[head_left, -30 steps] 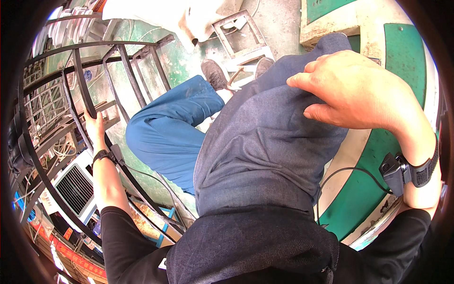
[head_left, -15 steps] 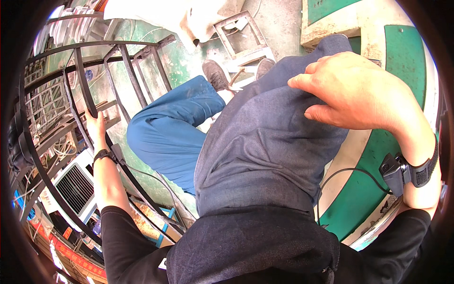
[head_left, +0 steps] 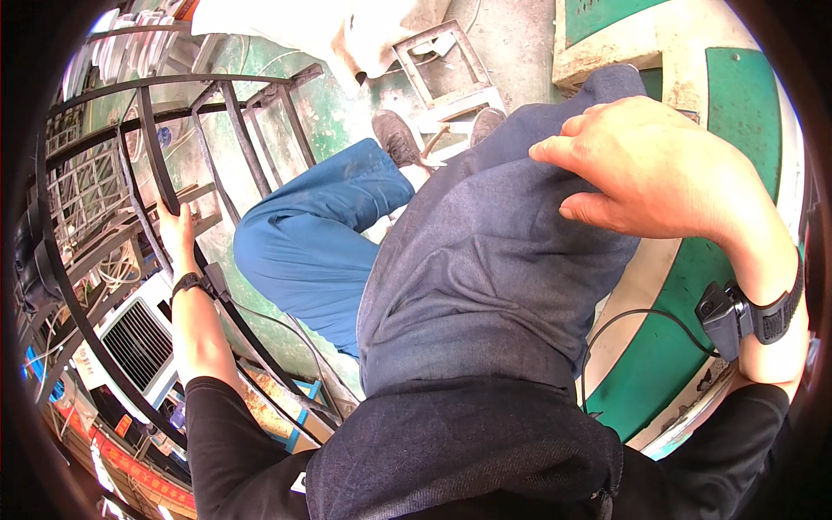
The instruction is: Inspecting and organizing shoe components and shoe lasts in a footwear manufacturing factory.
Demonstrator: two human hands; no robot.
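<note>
My left hand (head_left: 176, 232) reaches out to the left and grips a dark bar of a black metal frame (head_left: 154, 143). Its fingers are mostly hidden behind the bar. Over my right knee, my right hand (head_left: 637, 169) lies palm down and holds nothing, thumb and index finger apart. Beneath it a grey-blue denim apron (head_left: 494, 251) drapes over my lap and right leg. My left leg shows in blue trousers (head_left: 299, 234). Each wrist wears a black strap with a small device; the right-hand device (head_left: 724, 316) has a cable running from it.
A green and cream platform (head_left: 737, 113) runs along my right. Ahead on the floor lies a worn square frame (head_left: 442, 65), near my dark shoes (head_left: 397, 137). A whitish cloth (head_left: 303, 30) hangs at the far side. A white vented unit (head_left: 137, 345) stands behind the metal frame.
</note>
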